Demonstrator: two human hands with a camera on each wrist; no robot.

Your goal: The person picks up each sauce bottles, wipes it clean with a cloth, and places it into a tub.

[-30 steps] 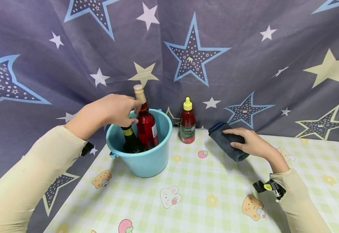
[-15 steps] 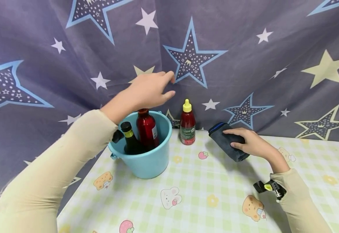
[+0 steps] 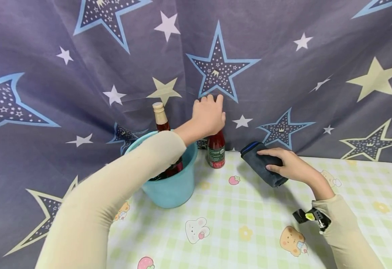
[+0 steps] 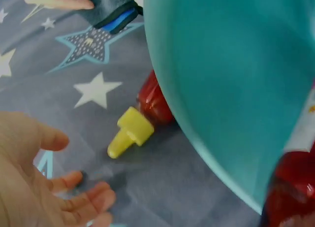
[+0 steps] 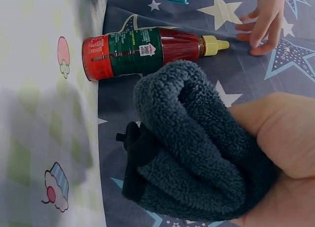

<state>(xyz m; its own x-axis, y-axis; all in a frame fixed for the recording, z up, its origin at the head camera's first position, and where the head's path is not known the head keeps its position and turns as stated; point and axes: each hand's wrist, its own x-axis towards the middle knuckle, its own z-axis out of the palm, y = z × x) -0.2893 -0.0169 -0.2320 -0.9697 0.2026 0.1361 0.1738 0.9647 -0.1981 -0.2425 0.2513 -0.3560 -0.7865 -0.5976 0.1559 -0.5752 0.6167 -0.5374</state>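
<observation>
My left hand (image 3: 210, 112) hovers open just above and behind the yellow cap (image 4: 129, 134) of a small red sauce bottle (image 3: 216, 152), which stands against the curtain. In the left wrist view the fingers (image 4: 86, 203) are spread, a short way from the cap and not touching it. My right hand (image 3: 288, 164) grips a rolled dark grey cloth (image 3: 260, 161) with a blue edge, resting on the table to the right of the sauce bottle (image 5: 142, 49). The cloth (image 5: 197, 143) fills that palm.
A teal bucket (image 3: 172, 188) stands left of the sauce bottle with a tall red bottle (image 3: 160, 116) in it; my left forearm crosses over its rim. The table has a checked cartoon cloth (image 3: 236, 224). A star-patterned curtain (image 3: 283, 56) hangs close behind.
My left hand let go of the red bottle's neck in the bucket, rose, and swung right to the sauce bottle's cap. The right hand and cloth stayed put.
</observation>
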